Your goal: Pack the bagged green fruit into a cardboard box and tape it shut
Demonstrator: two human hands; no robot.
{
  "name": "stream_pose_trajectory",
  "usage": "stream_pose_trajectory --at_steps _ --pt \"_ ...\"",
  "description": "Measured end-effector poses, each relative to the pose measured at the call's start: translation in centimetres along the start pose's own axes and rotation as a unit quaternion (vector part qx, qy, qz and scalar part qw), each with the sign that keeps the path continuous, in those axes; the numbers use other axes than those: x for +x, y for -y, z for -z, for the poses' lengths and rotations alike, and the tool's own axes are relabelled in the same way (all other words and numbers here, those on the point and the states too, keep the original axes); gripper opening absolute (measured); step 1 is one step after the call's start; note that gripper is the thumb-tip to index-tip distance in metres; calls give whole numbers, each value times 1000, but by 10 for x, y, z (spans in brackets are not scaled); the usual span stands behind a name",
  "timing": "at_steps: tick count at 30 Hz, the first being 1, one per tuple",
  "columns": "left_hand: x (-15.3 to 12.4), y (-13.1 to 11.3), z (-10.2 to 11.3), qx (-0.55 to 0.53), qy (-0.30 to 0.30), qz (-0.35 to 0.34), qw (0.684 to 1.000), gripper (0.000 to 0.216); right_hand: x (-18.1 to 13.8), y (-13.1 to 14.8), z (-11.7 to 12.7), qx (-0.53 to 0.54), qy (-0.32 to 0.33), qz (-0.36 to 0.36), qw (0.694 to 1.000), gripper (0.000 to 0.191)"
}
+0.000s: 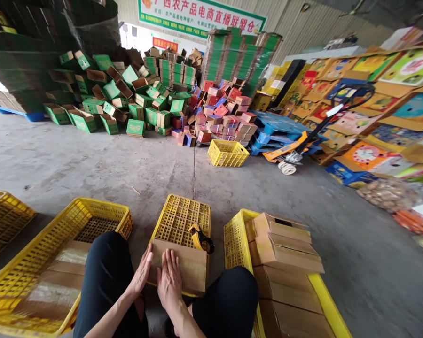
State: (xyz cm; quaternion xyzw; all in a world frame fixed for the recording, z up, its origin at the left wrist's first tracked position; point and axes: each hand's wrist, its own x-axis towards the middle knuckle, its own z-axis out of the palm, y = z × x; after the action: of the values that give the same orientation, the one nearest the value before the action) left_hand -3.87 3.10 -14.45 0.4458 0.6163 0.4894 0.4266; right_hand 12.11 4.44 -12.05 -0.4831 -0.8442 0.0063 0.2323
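A brown cardboard box (192, 270) lies on an upturned yellow crate (181, 218) between my knees. My right hand (169, 281) lies flat on the box top, fingers stretched out. My left hand (142, 273) presses against the box's left side, fingers straight. A yellow tape dispenser (200, 238) rests on the crate just behind the box, right of my hands.
A yellow crate (102, 211) at left holds flat taped boxes (56, 281). Another yellow crate (234, 239) at right holds stacked brown cartons (285, 253). Farther off lie heaps of green boxes (127, 103) and red boxes (225, 117), a small yellow basket (227, 152) and a pallet jack (292, 150).
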Motion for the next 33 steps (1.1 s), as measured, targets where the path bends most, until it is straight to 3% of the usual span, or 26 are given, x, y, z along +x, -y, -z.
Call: stream_pose_trajectory --at_steps 7,12,17,20,25,29,33 --pt "-1 -3 3 -76 1 14 997 87 26 17 -3 42 67 66 995 68" --pt "0 -4 2 -80 5 13 997 90 27 22 0 45 87 76 992 72" --pt "4 0 0 -22 -6 3 1000 84 9 20 20 38 98 78 991 71" --pt "4 3 -1 71 -8 -39 997 78 -6 15 31 35 94 65 993 67" --pt "-14 -2 -9 218 -7 -153 964 71 -23 5 35 27 61 41 997 60" --pt "-28 -6 -14 337 43 -252 906 76 -24 -7 40 23 33 44 998 60" --pt "-30 -11 -11 394 39 -285 873 84 -32 -30 56 -2 35 47 998 56"
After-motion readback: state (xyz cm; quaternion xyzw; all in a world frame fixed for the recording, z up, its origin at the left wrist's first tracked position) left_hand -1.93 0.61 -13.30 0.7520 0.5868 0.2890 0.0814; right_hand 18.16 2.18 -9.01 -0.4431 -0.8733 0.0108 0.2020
